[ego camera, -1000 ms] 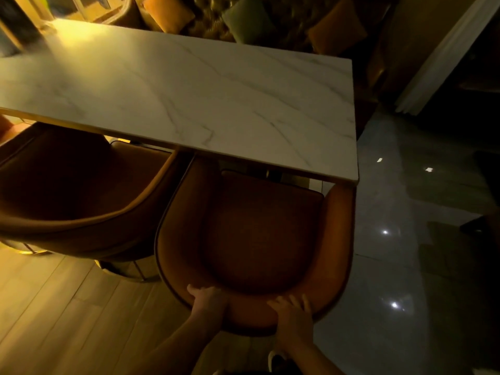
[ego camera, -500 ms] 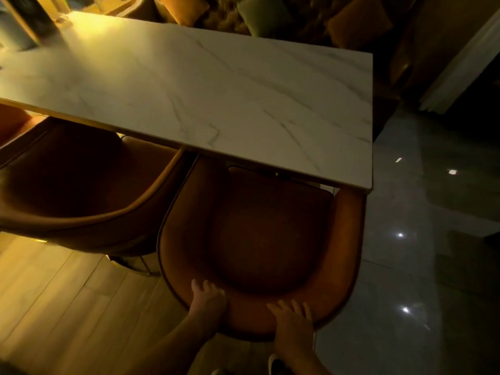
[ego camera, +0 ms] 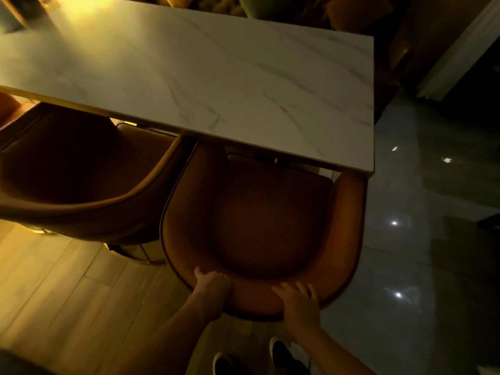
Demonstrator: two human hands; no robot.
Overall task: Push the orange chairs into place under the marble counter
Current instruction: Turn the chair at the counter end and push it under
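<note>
Hands first, from my feed: the left hand (ego camera: 212, 286) grips the top edge of the near orange chair's (ego camera: 270, 226) curved backrest, its fingers (ego camera: 213, 274) curled over the rim toward the seat. The right hand (ego camera: 299, 303) lies on the same rim just to the right, fingers (ego camera: 296, 288) spread and fairly straight, pressing flat on the padding; I cannot see the thumb, so I cannot tell whether it hooks behind the back.

That chair sits at the right end of the marble table (ego camera: 216, 77), its front edge and both armrest tips tucked under the slab, while most of the seat cushion and the whole backrest stick out toward me. A second orange chair (ego camera: 81, 171) stands just beside it on the left, almost touching, also with its front under the table edge and its back angled out.

Below my arms I see two dark shoes with pale soles (ego camera: 278, 350). The floor is light wood planks (ego camera: 54, 293) on the left and glossy grey tile (ego camera: 419, 266) on the right, with small light reflections. Cushions (ego camera: 351, 12) show dimly beyond the table's far edge.

I can read no writing, brand or label anywhere; the light is dim and amber.
</note>
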